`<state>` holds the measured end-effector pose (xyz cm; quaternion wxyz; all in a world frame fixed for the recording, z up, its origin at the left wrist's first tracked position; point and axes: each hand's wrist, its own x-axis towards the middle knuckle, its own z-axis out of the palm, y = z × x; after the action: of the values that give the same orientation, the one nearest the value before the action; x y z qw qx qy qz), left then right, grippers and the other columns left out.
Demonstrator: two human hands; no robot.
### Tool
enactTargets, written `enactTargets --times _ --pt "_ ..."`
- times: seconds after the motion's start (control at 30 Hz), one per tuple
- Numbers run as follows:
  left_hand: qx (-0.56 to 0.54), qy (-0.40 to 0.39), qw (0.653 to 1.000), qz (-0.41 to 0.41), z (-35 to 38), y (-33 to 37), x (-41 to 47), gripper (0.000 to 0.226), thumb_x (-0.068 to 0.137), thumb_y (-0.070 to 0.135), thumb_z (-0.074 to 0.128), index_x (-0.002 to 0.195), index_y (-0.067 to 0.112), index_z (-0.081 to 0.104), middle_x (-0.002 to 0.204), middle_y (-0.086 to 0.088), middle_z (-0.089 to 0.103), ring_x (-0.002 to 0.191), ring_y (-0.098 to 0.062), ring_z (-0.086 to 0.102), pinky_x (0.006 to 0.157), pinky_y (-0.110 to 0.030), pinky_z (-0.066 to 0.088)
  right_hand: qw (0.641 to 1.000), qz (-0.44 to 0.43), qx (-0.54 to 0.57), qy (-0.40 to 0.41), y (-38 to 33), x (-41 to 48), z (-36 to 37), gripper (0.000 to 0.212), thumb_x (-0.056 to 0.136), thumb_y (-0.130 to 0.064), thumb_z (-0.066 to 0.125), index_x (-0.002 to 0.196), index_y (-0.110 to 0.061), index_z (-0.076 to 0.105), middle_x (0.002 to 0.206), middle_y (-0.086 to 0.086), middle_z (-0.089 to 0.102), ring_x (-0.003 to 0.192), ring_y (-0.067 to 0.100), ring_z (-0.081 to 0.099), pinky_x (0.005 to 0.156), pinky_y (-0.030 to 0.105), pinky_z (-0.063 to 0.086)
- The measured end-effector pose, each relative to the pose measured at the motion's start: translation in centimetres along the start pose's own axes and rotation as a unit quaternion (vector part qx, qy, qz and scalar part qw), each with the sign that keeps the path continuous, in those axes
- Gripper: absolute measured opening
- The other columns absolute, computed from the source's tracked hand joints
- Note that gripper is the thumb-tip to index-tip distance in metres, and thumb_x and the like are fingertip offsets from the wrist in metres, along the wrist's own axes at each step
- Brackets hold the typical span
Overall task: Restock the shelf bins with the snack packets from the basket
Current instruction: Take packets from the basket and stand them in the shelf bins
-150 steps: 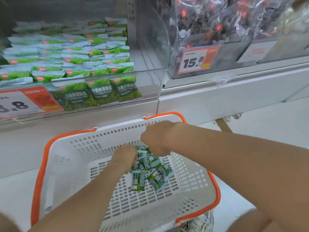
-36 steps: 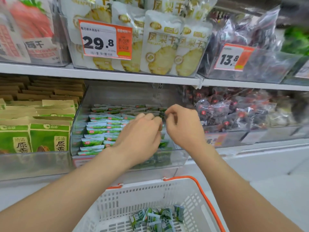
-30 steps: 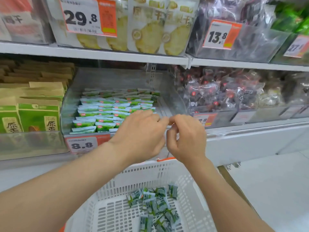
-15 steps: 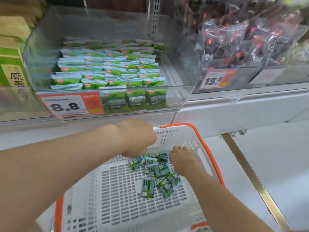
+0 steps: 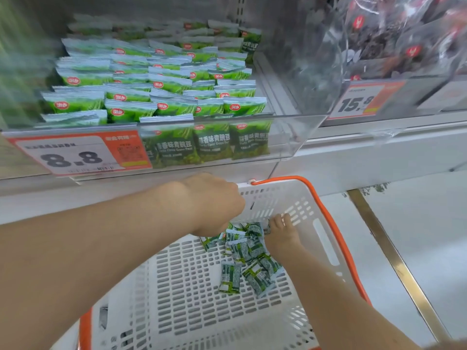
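Note:
A white basket point(image 5: 189, 286) with an orange rim sits low in front of the shelf. A small pile of green snack packets point(image 5: 246, 251) lies at its far side. My left hand point(image 5: 214, 203) reaches down onto the pile's left end, its fingers hidden beneath it. My right hand point(image 5: 281, 233) is at the pile's right end, fingers curled onto the packets. Above, a clear shelf bin point(image 5: 290, 137) holds rows of the same green packets point(image 5: 164, 97); its right side has bare room.
An orange 8.8 price tag point(image 5: 75, 155) hangs on the bin's front. To the right, a neighbouring bin of dark wrapped snacks point(image 5: 391, 46) carries a 15.8 tag point(image 5: 358, 102). A brass strip point(image 5: 394, 261) crosses the pale floor beside the basket.
Both hands have come down from the shelf bin into the basket and now sit at the two ends of the packet pile. The view has tilted down with them.

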<state>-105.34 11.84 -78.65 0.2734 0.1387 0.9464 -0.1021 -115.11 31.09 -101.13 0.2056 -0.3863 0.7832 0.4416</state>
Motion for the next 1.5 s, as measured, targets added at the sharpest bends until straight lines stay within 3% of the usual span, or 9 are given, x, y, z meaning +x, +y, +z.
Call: enactTargets --times 0.2,0.4,0.57,0.73,0.8,0.9,1.03,1.23,1.5 --pt "-0.031 -0.012 0.999 -0.019 -0.3 -0.1 -0.4 0.022 0.106 0.019 0.043 0.089 0.012 0.054 0.077 -0.005 0.045 0.06 -0.021 0.04 0.054 -0.035 0.035 0.969 -0.051 0.234 0.057 0.2 -1.5 -3.4 0.035 0.095 0.012 0.058 0.128 -0.001 0.059 0.131 0.02 0.051 0.122 0.037 0.056 0.098 0.043 0.05" --pt "-0.042 -0.042 0.997 -0.041 -0.9 0.8 -1.6 0.023 0.109 0.025 0.042 0.112 0.012 0.061 0.09 -0.005 0.055 0.065 -0.021 0.047 0.051 -0.033 0.036 0.882 0.018 0.449 0.141 1.5 -4.2 -6.3 0.015 0.086 -0.001 0.062 0.098 -0.01 0.064 0.098 0.011 0.064 0.088 0.03 0.063 0.077 0.037 0.058" --pt "-0.051 -0.063 0.994 -0.071 -1.5 1.3 -2.8 0.03 0.105 0.018 0.055 0.134 0.013 0.059 0.124 -0.01 0.064 0.083 -0.025 0.051 0.06 -0.033 0.04 0.718 0.009 0.665 0.205 2.8 -8.2 -10.2 0.025 0.089 -0.002 0.058 0.1 -0.016 0.074 0.068 -0.001 0.06 0.058 0.018 0.059 0.058 0.025 0.055" --pt "-0.092 -0.012 0.991 -0.094 -4.0 2.3 -5.0 0.039 0.099 0.045 0.066 0.118 0.012 0.065 0.111 -0.01 0.065 0.084 -0.025 0.059 0.06 -0.033 0.042 0.472 -0.032 0.872 0.127 4.2 -14.5 -14.4 0.016 0.09 -0.002 0.065 0.075 0.002 0.067 0.063 0.01 0.067 0.056 0.033 0.072 0.066 0.046 0.065" --pt "-0.124 0.046 0.986 -0.101 -4.7 2.4 -5.9 0.046 0.092 0.057 0.071 0.102 0.012 0.069 0.097 -0.008 0.065 0.083 -0.025 0.064 0.055 -0.032 0.042 0.431 -0.052 0.898 0.073 5.3 -16.8 -15.6 0.007 0.087 0.001 0.061 0.086 0.008 0.064 0.071 0.013 0.067 0.059 0.033 0.07 0.065 0.042 0.064" --pt "-0.185 0.125 0.968 -0.118 -5.5 2.6 -7.7 0.051 0.074 0.059 0.087 0.096 0.015 0.072 0.089 -0.002 0.067 0.085 -0.023 0.066 0.062 -0.033 0.052 0.445 -0.068 0.892 0.035 7.1 -19.4 -16.5 0.038 0.08 -0.001 0.059 0.117 0.011 0.063 0.093 0.022 0.063 0.064 0.035 0.072 0.062 0.035 0.06" --pt "-0.352 0.197 0.906 -0.126 -6.8 2.2 -10.3 0.042 0.079 0.041 0.089 0.107 0.016 0.071 0.091 0.0 0.076 0.082 -0.014 0.069 0.076 -0.036 0.061 0.439 -0.109 0.888 0.087 9.9 -23.1 -17.7 0.028 0.084 -0.005 0.062 0.106 0.011 0.069 0.07 0.01 0.055 0.07 0.035 0.073 0.056 0.032 0.054" --pt "-0.649 0.334 0.671 -0.13 -8.1 -0.4 -12.9 0.028 0.104 0.016 0.063 0.093 -0.009 0.061 0.062 -0.007 0.051 0.047 -0.013 0.046 0.055 -0.023 0.042 0.49 -0.076 0.792 0.357 11.3 -26.5 -19.9 0.017 0.09 -0.024 0.078 0.1 -0.014 0.07 0.065 0.003 0.051 0.05 0.019 0.051 0.05 0.026 0.042" --pt "-0.697 0.364 0.61 -0.1 -9.1 -1.2 -12.5 0.049 0.108 0.037 0.055 0.108 -0.011 0.066 0.091 -0.015 0.072 0.077 -0.028 0.062 0.085 -0.037 0.058 0.377 -0.095 0.849 0.357 9.9 -26.0 -21.6 0.028 0.089 -0.007 0.08 0.115 -0.005 0.068 0.106 0.023 0.072 0.074 0.027 0.077 0.067 0.036 0.063"
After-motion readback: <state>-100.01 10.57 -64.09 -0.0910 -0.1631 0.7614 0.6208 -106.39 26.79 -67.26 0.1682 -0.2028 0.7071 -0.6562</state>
